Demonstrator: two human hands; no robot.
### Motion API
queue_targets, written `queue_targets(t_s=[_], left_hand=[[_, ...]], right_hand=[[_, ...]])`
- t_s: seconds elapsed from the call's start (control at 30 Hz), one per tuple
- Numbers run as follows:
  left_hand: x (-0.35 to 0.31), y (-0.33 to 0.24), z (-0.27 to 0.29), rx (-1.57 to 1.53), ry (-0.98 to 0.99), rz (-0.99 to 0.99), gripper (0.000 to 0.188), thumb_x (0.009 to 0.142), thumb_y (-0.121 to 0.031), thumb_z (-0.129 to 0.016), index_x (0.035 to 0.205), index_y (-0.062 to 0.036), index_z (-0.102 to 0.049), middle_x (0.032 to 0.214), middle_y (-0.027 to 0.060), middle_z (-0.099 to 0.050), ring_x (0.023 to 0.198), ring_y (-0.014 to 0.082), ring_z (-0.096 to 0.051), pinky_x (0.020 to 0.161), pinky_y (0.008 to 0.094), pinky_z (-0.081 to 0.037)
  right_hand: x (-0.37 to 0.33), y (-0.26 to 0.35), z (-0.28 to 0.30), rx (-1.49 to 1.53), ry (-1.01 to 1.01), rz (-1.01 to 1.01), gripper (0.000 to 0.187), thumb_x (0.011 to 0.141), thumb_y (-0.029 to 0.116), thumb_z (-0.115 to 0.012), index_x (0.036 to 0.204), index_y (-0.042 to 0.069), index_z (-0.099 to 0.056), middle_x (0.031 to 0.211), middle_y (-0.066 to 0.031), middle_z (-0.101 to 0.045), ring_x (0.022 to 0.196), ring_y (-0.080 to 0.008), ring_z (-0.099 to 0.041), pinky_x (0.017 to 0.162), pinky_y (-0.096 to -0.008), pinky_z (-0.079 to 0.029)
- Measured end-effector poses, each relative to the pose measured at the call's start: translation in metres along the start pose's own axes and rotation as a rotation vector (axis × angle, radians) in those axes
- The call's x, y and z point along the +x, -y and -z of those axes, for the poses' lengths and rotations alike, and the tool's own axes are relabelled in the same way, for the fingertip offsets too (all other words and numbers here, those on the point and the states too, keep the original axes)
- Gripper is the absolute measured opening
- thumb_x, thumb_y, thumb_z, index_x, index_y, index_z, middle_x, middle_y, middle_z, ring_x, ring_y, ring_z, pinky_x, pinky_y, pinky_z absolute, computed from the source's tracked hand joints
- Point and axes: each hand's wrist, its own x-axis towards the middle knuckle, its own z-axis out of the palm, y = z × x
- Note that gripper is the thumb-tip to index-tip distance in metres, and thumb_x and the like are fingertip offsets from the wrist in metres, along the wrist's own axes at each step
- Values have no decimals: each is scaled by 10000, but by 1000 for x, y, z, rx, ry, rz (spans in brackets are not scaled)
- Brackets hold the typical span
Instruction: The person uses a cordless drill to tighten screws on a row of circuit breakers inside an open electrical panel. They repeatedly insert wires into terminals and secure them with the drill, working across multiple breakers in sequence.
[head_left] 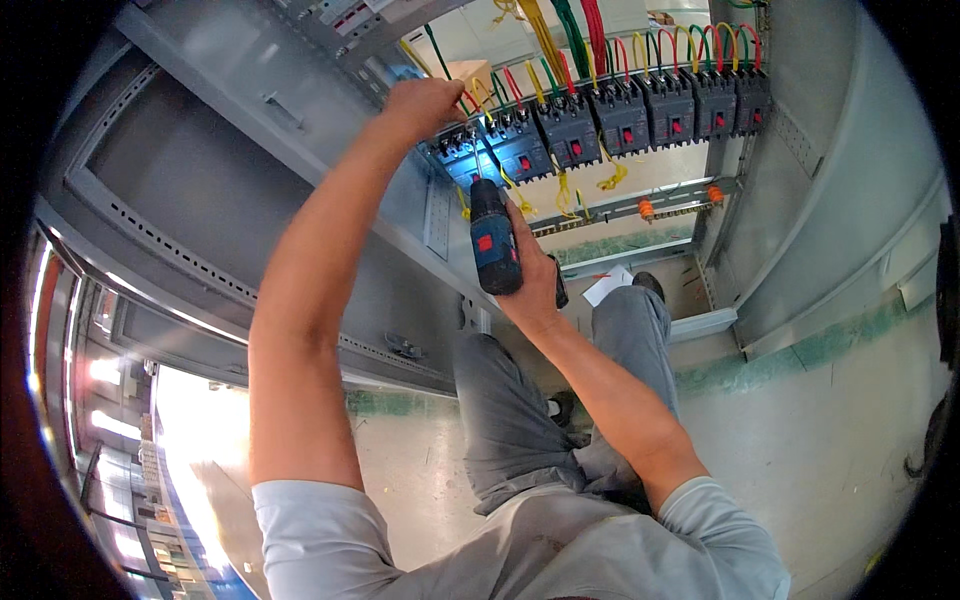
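Drill (492, 245): dark blue and black, red-marked; its bit was aimed at the left end of the breaker row (612, 125).
Right hand (532, 275): fingers were wrapped around the drill.
Left hand (425, 108): held near wires (512, 83); whether fingers were pinched cannot be told.

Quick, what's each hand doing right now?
Left hand: curled near the top of the leftmost black, boxy circuit breaker; its grip can't be told.
Right hand: closed around a black-and-blue pistol-shaped power drill.

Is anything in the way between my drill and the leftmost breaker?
Nothing visible blocks the drill, held in the right hand. The left hand is close to its line, though, beside the breaker's top.
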Motion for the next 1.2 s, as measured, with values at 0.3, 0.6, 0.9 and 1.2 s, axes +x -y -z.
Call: queue_targets(t_s=[0.3,0.6,0.9,1.2], left_hand=[[-7,-11,-17,-11,-134,18,351,890,-378,-725,1090,-103,-638,1025,122,-738,985,344,-724,776,496,-577],[-8,-15,-15,0,-108,-10,385,872,-390,-741,1092,-91,-637,992,143,-737,959,351,-727,748,511,-578],[-11,-14,-10,12,-120,20,362,870,-350,-746,1080,-79,-630,988,155,-734,941,364,-726,741,514,-576],[-11,-23,-13,52,-167,19,354,873,-344,-744,1057,-63,-633,977,157,-731,926,368,-727,745,510,-576]], right_hand=[[-3,6,2,-6,28,-22,887,778,110,-789,1560,45,-375,1208,-260,-676,1012,-404,-710,837,-452,-580],[-5,5,2,-40,18,5,910,766,107,-801,1564,41,-368,1226,-261,-666,1014,-420,-700,843,-453,-574],[-5,6,1,-30,20,19,918,759,106,-810,1560,26,-369,1210,-262,-672,1002,-412,-705,831,-447,-574],[-5,7,5,-36,33,27,930,752,91,-807,1565,31,-360,1220,-263,-668,999,-410,-707,823,-442,-579]])
